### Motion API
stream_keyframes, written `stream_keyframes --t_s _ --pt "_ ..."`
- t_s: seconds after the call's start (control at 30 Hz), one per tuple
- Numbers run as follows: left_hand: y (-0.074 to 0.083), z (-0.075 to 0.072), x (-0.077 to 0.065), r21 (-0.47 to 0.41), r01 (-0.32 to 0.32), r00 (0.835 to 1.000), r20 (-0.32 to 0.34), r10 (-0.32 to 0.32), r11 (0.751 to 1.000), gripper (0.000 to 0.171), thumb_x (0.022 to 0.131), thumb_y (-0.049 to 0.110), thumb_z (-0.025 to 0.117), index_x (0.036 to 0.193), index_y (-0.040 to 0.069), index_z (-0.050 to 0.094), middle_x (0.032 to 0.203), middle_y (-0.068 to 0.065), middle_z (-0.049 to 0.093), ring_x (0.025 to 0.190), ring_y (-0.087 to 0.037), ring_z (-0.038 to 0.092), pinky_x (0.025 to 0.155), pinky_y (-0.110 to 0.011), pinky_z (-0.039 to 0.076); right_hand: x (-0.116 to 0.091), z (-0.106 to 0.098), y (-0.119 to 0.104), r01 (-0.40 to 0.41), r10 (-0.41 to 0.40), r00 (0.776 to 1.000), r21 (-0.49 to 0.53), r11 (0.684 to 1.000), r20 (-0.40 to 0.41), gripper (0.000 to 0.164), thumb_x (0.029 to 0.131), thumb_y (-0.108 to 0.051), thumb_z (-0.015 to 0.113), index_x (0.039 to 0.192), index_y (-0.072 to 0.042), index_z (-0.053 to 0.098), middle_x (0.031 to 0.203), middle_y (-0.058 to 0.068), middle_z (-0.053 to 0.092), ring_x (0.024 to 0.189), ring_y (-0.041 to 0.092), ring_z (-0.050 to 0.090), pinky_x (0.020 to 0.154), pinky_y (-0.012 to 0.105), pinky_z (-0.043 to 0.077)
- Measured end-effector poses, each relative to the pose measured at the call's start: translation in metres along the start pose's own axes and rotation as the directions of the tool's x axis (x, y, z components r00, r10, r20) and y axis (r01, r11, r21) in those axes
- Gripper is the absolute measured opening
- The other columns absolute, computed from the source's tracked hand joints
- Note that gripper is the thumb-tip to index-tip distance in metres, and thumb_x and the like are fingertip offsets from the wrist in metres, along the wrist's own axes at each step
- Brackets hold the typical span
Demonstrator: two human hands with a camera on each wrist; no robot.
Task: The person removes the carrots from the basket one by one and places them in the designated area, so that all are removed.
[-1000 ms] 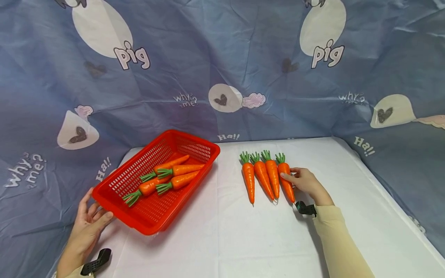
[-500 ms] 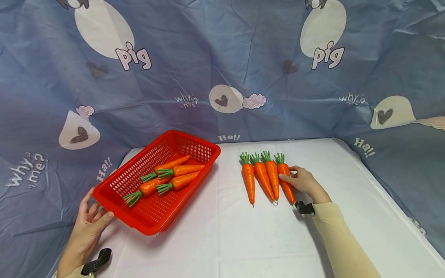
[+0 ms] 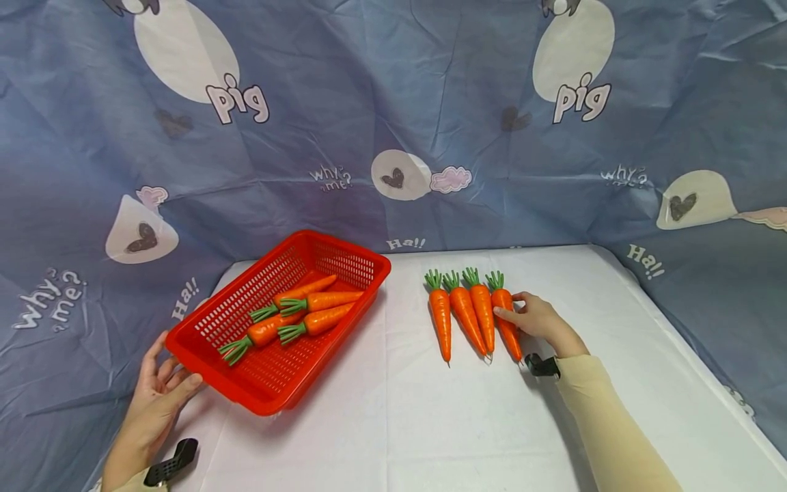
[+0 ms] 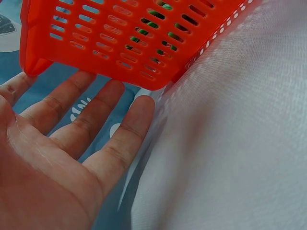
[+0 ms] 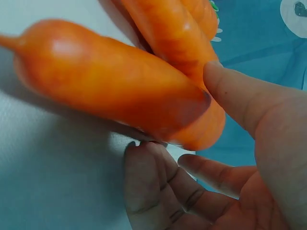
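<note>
A red plastic basket [image 3: 246, 403] stands at the left with several orange carrots [image 3: 322, 319] with green tops inside. My left hand [image 3: 154, 403] is at its near left corner. In the left wrist view those fingers [image 4: 103, 112] extend fairly straight, fingertips right at the basket's lower edge. Several more carrots lie side by side on the right of the table, tops pointing away. My right hand [image 3: 537, 321] is at the rightmost carrot [image 3: 505, 321]. In the right wrist view the thumb lies on that carrot's upper side and the curled fingers [image 5: 144, 187] come in along its other side.
A white cloth [image 3: 443, 424] covers the table, and stretches between the basket and the carrot row. Behind and along the sides hangs a blue printed curtain [image 3: 307, 123]. Black straps with cameras are on both wrists.
The right thumb and fingers have shifted very slightly at the rightmost carrot, which leans a touch further left at its top. The left hand and basket stay put.
</note>
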State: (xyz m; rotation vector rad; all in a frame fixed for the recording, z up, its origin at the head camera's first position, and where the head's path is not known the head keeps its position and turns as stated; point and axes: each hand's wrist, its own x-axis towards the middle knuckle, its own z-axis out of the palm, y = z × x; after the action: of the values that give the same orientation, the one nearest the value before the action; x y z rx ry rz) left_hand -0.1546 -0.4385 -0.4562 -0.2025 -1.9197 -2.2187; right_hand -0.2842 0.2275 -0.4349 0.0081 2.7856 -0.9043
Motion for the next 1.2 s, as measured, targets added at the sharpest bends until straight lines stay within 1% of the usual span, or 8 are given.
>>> stream_keyframes --t_s 0.23,0.3,0.47,0.57,0.77,0.87,1.0,1.2 --pt "0.0 -0.001 0.0 -0.006 -0.003 1.0 0.003 0.003 1.0 0.096 0.102 -0.012 0.061 0.17 0.032 0.01 0.14 0.018 0.064 0.115 0.001 0.069 0.086 -0.02 0.063 -0.002 -0.006 0.001 0.005 -0.005 1.0 0.002 1.0 0.002 0.082 0.104 -0.053 0.064 0.152 0.011 0.043 0.136 0.037 0.062 0.119 0.046 0.065 0.104 0.059 0.055" --pt "0.0 -0.001 0.0 -0.004 -0.001 1.0 0.004 0.001 1.0 0.096 0.102 -0.012 0.061 0.17 0.032 0.01 0.14 0.018 0.064 0.115 0.001 0.069 0.086 -0.02 0.063 -0.003 -0.009 0.0 0.0 0.0 1.0 0.012 1.0 0.008 0.081 0.104 -0.051 0.064 0.153 0.01 0.042 0.135 0.037 0.062 0.114 0.043 0.067 0.103 0.058 0.056" --pt "-0.001 -0.001 0.0 -0.002 0.002 1.0 -0.001 -0.002 1.0 0.097 0.102 -0.012 0.061 0.171 0.031 0.008 0.14 0.018 0.063 0.114 0.001 0.069 0.086 -0.02 0.063 -0.006 -0.014 -0.002 0.002 -0.003 1.0 0.04 0.999 0.015 0.081 0.106 -0.05 0.063 0.155 0.01 0.04 0.132 0.035 0.064 0.095 0.029 0.074 0.096 0.051 0.059" --pt "-0.002 -0.002 0.001 -0.004 -0.002 1.0 -0.006 0.002 1.0 0.098 0.101 -0.012 0.062 0.17 0.031 0.009 0.14 0.018 0.063 0.114 0.001 0.069 0.086 -0.02 0.063 -0.006 -0.018 -0.004 0.013 -0.014 1.0 0.06 0.998 0.014 0.081 0.106 -0.048 0.062 0.156 0.011 0.038 0.129 0.035 0.065 0.09 0.026 0.075 0.09 0.046 0.062" --pt "-0.002 -0.002 0.001 -0.014 -0.019 1.0 0.002 0.019 1.0 0.097 0.1 -0.013 0.062 0.17 0.031 0.012 0.14 0.017 0.065 0.115 0.0 0.07 0.086 -0.02 0.063 -0.01 -0.027 -0.01 0.016 -0.016 1.0 0.103 0.995 0.003 0.082 0.106 -0.046 0.064 0.157 0.013 0.036 0.131 0.037 0.063 0.091 0.028 0.076 0.087 0.042 0.066" --pt "-0.002 -0.001 0.0 -0.026 -0.024 1.0 0.001 0.024 0.999 0.098 0.099 -0.015 0.063 0.169 0.03 0.012 0.14 0.016 0.065 0.115 -0.001 0.07 0.087 -0.021 0.063 -0.014 -0.034 -0.015 0.04 -0.039 0.999 0.12 0.992 -0.012 0.081 0.107 -0.045 0.064 0.157 0.012 0.036 0.126 0.035 0.065 0.092 0.031 0.074 0.086 0.042 0.066" --pt "-0.001 0.001 0.0 -0.021 -0.013 1.0 -0.011 0.013 1.0 0.097 0.099 -0.014 0.064 0.169 0.032 0.014 0.139 0.017 0.065 0.115 0.0 0.069 0.086 -0.02 0.063 -0.017 -0.042 -0.024 0.099 -0.096 0.995 0.144 0.985 -0.028 0.078 0.108 -0.043 0.064 0.157 0.011 0.037 0.116 0.03 0.068 0.094 0.032 0.072 0.084 0.041 0.067" --pt "-0.001 0.002 0.0 -0.002 -0.013 1.0 -0.017 0.013 1.0 0.098 0.098 -0.015 0.065 0.169 0.031 0.014 0.138 0.017 0.065 0.114 0.001 0.069 0.086 -0.019 0.063 -0.017 -0.046 -0.05 0.188 -0.185 0.982 0.144 0.972 -0.033 0.073 0.107 -0.042 0.066 0.156 0.007 0.043 0.12 0.03 0.069 0.101 0.036 0.072 0.085 0.042 0.067"
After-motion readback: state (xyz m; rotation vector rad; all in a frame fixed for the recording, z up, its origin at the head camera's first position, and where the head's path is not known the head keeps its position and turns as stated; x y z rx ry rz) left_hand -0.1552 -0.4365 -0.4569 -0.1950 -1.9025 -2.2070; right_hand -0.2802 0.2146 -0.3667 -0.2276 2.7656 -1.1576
